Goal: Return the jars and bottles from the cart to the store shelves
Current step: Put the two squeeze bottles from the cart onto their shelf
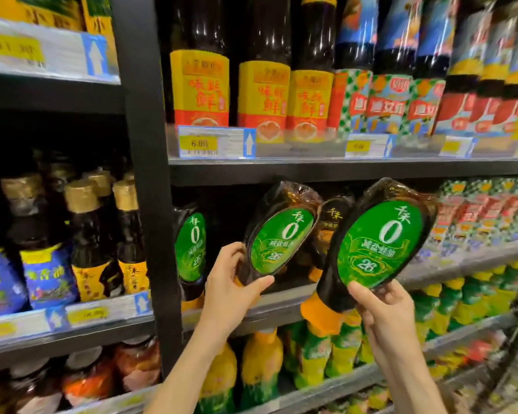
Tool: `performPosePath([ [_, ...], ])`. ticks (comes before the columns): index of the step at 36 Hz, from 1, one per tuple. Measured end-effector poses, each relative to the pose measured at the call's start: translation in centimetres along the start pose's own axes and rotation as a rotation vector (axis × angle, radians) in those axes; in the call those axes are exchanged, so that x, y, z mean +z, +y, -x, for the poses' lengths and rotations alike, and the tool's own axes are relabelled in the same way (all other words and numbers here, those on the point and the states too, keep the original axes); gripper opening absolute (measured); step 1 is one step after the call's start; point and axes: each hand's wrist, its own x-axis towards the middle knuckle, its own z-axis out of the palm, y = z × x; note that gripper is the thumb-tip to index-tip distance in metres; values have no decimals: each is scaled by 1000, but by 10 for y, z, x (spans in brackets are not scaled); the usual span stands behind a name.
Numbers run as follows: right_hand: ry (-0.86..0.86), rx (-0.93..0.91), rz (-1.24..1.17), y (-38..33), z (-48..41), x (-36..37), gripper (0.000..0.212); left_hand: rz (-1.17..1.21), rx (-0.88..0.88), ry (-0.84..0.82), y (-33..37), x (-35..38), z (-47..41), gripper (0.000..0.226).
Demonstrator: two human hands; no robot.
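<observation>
My left hand [237, 282] grips the lower end of a dark squeeze bottle with a green oval label [278, 234], tilted to the right over the middle shelf [281, 297]. My right hand [383, 309] holds a second, like bottle [380, 243] near its orange cap end, also tilted, in front of the same shelf. A third bottle with the same green label [190, 249] stands on that shelf at the left, beside the black upright [150, 204]. The cart is out of view.
Tall soy sauce bottles with yellow labels [201, 85] fill the shelf above. Gold-capped bottles [84, 234] stand in the left bay. Green and yellow bottles [311, 354] line the shelf below, and jars [87, 375] sit at the lower left.
</observation>
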Motion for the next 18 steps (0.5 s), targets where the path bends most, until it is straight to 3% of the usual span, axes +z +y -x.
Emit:
performPosePath([
  [2,-31,13,-8,2,-8,-3,31,-43,-1,30,-7,4,-6,60],
  [6,-65,56,-1,9,-28,-10,27,-115,-45,59,-18,12,-16,56],
  [9,-54,93,-12,16,-44,-12,49,-138,-74,70,-20,19,-23,47],
  [11,-53,112,-39,22,-52,-13,83,-154,-104,89,-22,22,-25,47],
  [13,-69,128,-62,25,-57,-13,96,-182,-136,93,-26,23,-26,46],
  [15,-81,123,-66,25,-62,-12,91,-200,-183,82,-31,20,-28,46],
  [18,-146,156,-112,34,-73,-19,40,-216,-278,81,-43,15,-30,63],
])
